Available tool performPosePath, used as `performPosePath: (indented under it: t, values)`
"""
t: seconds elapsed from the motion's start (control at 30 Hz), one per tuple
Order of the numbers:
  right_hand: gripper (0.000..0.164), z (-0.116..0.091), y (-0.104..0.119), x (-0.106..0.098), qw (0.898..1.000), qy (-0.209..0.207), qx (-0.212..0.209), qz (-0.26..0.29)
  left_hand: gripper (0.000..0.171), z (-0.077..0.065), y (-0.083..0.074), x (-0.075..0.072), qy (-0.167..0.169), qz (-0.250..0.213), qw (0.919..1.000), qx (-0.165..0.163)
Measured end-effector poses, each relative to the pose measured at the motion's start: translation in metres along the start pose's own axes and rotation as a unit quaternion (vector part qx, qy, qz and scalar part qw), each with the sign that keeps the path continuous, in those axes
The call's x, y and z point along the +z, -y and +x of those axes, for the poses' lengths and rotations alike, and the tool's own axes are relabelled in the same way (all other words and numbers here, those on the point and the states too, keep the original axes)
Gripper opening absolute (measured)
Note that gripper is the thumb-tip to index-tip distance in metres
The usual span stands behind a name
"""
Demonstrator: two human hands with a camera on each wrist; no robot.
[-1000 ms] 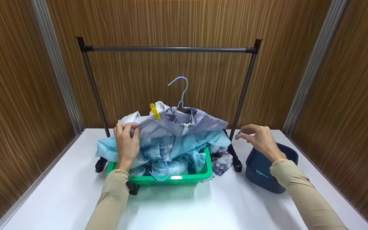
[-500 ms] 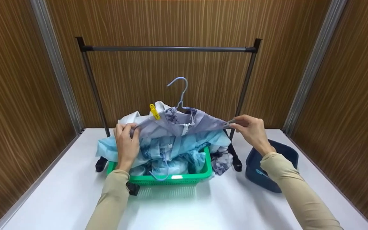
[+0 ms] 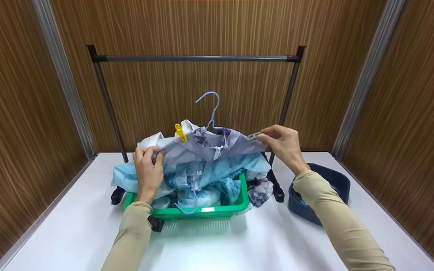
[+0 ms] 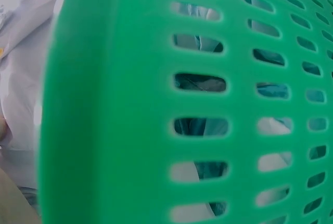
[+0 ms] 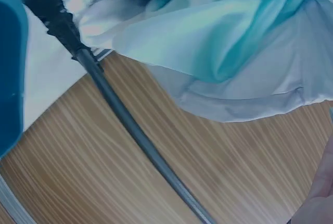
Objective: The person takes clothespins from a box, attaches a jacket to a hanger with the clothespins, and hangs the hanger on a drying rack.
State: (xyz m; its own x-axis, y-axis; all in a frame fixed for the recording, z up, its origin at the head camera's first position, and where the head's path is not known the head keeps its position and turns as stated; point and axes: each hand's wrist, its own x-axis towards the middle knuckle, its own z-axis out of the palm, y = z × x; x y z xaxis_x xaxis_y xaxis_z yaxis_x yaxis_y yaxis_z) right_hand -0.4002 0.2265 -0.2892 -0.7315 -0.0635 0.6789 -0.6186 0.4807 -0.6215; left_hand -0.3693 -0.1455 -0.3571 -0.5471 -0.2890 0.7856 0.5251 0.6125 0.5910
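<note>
A lavender garment (image 3: 236, 145) with a dark floral collar hangs over a pale-blue wire hanger (image 3: 212, 111), its hook pointing up. Yellow on the left shoulder is a clothespin (image 3: 180, 133). My left hand (image 3: 149, 171) pinches the garment's left side. Between the thumb and fingers of my right hand (image 3: 284, 146) is a grey clothespin (image 3: 255, 135), its tip at the right shoulder; whether it grips the cloth I cannot tell. Below lie light-blue clothes (image 3: 220, 167) in a green basket (image 3: 209, 211), whose slotted wall (image 4: 130, 130) fills most of the left wrist view.
A dark rack with a crossbar (image 3: 198, 58) stands around the basket; its right post (image 5: 138, 127) crosses the right wrist view. At the right is a navy bin (image 3: 301, 210), partly behind the right sleeve. Wood-patterned walls enclose the white table (image 3: 202, 248).
My right hand has moved left from beside the bin, bringing the grey clothespin to the garment's right shoulder. The left hand keeps its pinch on the cloth.
</note>
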Motion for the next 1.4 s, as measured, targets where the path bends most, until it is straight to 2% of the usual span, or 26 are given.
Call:
performPosePath:
  t: [0.27,0.47,0.63,0.93,1.13,1.4]
  values:
    - [0.016,0.010,0.013,0.008,1.000,0.002,-0.012,0.005,0.011,0.000,0.002,0.000,-0.002,0.000,0.9999,0.010]
    - [0.017,0.020,0.021,0.012,1.000,0.018,0.008,0.012,0.011,0.002,0.002,0.000,-0.003,0.003,0.9999,0.017]
    - [0.016,0.026,0.023,0.017,0.999,0.044,0.019,0.024,0.011,0.002,0.000,0.000,0.001,0.004,1.0000,0.008]
    - [0.016,0.031,0.023,0.022,0.996,0.082,0.007,-0.026,0.012,0.002,-0.001,-0.002,0.010,-0.006,0.9999,0.002]
    - [0.017,0.032,0.024,0.023,0.995,0.095,0.019,-0.029,0.011,0.003,-0.002,-0.002,0.015,-0.010,0.9998,0.000]
    - [0.021,0.033,0.021,0.025,0.991,0.130,0.011,-0.024,0.010,0.004,0.002,-0.002,0.006,-0.007,0.9996,0.027]
